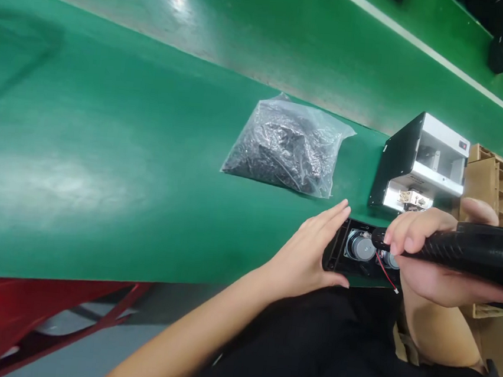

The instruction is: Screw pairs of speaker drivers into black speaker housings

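Left hand point(302, 258) at 9 o'clock of black speaker housing point(336, 253) on green worktop point(102, 168): fingers point(333, 217) spread wide around its edge, apparently to steady it. Right hand point(429, 282) at 3 o'clock: fingers point(407, 233) wrapped around black electric screwdriver point(472, 251), tip held over housing.

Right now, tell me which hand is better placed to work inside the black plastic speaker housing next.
Right, I'd judge: the right hand grips the black electric screwdriver, its tip over the black plastic speaker housing, while the left hand is braced against the housing's edge.
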A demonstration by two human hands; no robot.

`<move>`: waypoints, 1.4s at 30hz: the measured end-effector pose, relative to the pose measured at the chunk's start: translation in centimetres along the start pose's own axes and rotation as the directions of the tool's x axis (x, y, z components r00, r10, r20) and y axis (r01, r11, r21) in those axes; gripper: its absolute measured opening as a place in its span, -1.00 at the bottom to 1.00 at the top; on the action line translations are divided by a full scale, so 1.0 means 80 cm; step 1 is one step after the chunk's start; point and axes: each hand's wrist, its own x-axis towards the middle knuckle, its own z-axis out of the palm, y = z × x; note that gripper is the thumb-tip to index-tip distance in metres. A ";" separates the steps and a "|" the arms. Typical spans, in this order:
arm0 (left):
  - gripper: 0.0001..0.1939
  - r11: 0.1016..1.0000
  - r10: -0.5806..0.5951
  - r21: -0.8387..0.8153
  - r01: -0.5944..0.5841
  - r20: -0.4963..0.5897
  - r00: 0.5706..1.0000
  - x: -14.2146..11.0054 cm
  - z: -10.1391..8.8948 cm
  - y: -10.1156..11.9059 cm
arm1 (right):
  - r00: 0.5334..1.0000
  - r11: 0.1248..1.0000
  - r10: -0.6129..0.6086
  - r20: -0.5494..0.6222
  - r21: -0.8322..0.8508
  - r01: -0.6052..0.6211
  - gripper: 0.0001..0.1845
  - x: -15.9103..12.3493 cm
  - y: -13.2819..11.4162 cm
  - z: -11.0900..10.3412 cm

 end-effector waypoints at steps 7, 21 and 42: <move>0.51 1.000 -0.012 -0.021 0.012 0.015 1.000 0.004 0.007 -0.005 | 0.989 0.999 -0.051 0.140 -0.005 0.052 -0.03 0.003 0.023 -0.009; 0.50 0.999 -0.023 -0.043 0.024 0.013 1.000 0.005 0.010 -0.003 | 0.975 0.965 -0.175 0.136 -0.175 0.198 -0.17 -0.002 0.026 -0.002; 0.43 0.993 -0.075 -0.086 0.077 0.025 0.997 0.011 0.011 -0.001 | 0.923 0.986 -0.153 0.353 -0.011 0.168 0.00 0.003 0.059 -0.013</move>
